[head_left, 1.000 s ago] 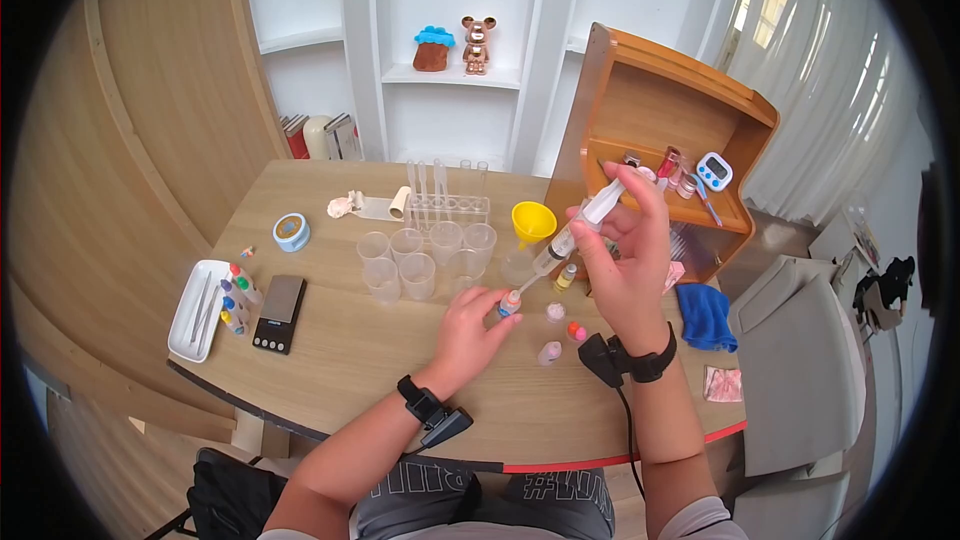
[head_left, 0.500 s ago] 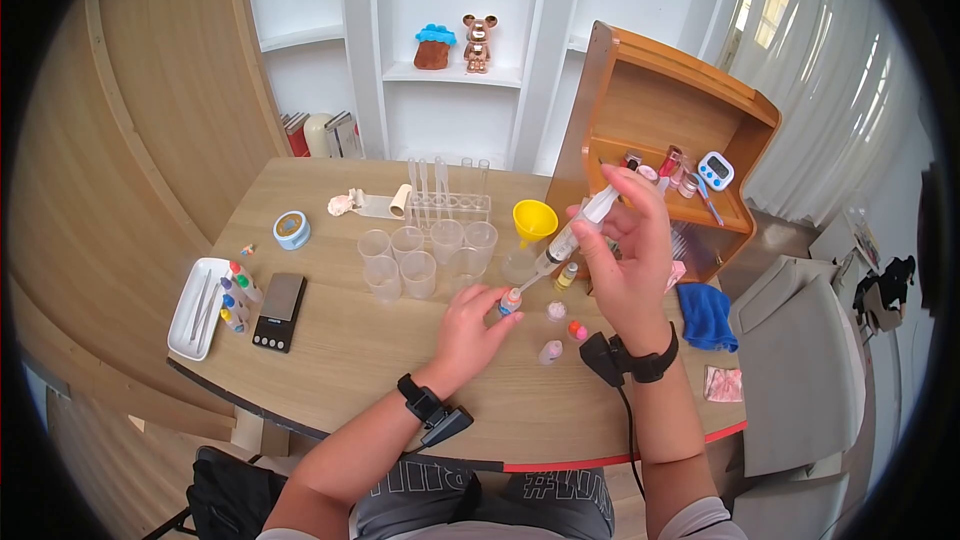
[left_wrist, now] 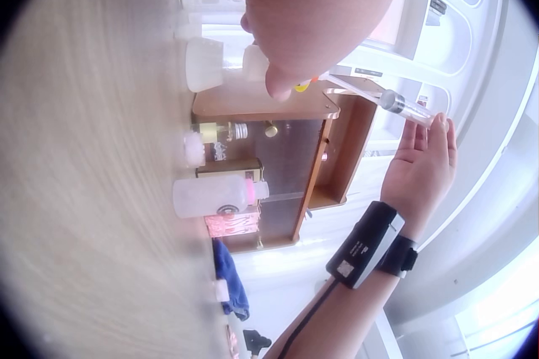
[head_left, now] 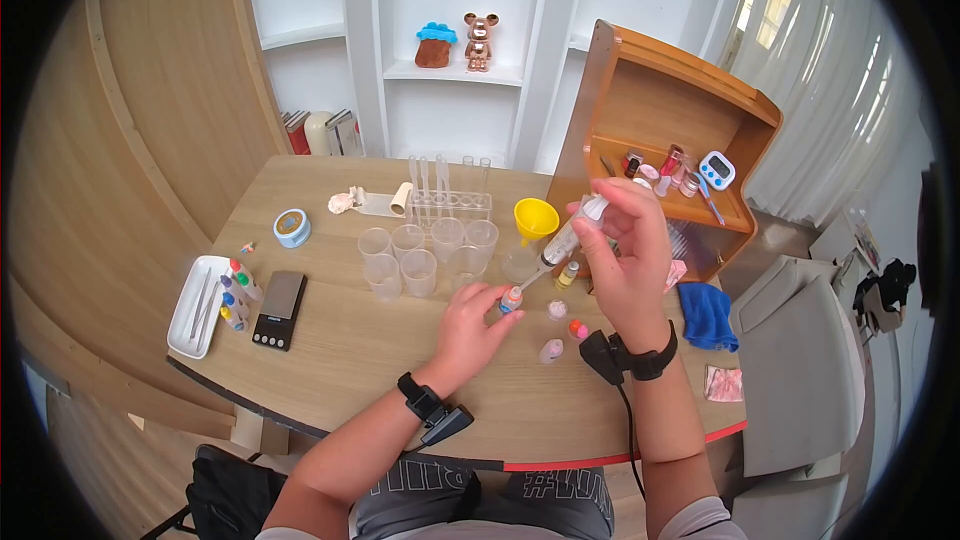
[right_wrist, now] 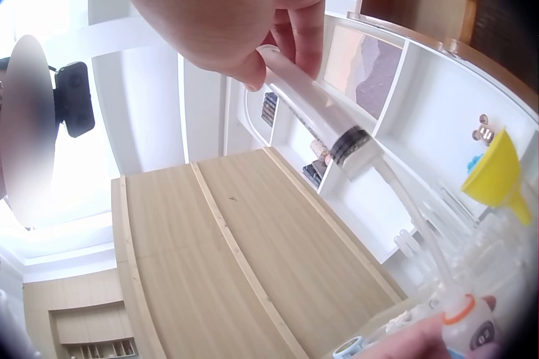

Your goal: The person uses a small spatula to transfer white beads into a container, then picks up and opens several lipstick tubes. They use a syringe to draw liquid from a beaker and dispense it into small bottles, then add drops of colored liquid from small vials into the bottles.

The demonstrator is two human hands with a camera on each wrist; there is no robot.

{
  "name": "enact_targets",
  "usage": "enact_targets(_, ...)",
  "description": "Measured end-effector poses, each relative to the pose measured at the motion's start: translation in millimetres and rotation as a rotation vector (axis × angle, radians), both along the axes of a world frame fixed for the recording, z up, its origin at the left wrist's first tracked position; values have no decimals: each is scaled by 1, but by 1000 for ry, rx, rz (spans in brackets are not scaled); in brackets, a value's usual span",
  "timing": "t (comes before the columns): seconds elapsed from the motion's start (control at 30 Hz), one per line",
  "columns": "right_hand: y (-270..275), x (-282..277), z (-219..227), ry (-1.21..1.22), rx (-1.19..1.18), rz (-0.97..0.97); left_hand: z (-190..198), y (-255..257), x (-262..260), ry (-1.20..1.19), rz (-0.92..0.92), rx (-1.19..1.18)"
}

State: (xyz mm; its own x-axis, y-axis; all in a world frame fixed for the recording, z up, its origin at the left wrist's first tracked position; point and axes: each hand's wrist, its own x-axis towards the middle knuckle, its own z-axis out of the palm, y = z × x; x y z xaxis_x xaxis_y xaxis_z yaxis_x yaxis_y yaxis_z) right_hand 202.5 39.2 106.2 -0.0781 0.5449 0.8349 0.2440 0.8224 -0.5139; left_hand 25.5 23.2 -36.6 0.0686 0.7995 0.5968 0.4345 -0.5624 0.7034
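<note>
On the tabletop my left hand (head_left: pixel 472 328) pinches a small squeeze bottle (head_left: pixel 510 302) between thumb and fingers; it has an orange ring at its neck and a blue mark. My right hand (head_left: pixel 630 265) grips a clear syringe (head_left: pixel 562 244), tilted down toward the bottle. A thin tube (right_wrist: pixel 414 201) runs from its tip into the bottle's mouth. In the right wrist view the black stopper (right_wrist: pixel 349 147) sits near the tip end of the barrel. From the left wrist, the bottle is mostly hidden behind the left hand (left_wrist: pixel 324 10).
Clear plastic cups (head_left: pixel 418 272) and a test tube rack (head_left: pixel 452 204) stand behind the left hand. A yellow funnel (head_left: pixel 536 219) is beside the syringe. Small bottles (head_left: pixel 552 350) stand near the right wrist. A black scale (head_left: pixel 280 310) and white tray (head_left: pixel 198 310) lie left; a wooden cabinet (head_left: pixel 600 90) rises right.
The syringe's plunger has gone further into the barrel, and the right fingers have come slightly down with it. The left hand and the bottle stay in place.
</note>
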Motion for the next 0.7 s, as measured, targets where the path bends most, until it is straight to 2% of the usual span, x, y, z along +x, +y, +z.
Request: enact_targets(0.7, -1, 0, 2, -18, -10, 7, 0, 0, 0, 18, 5, -12)
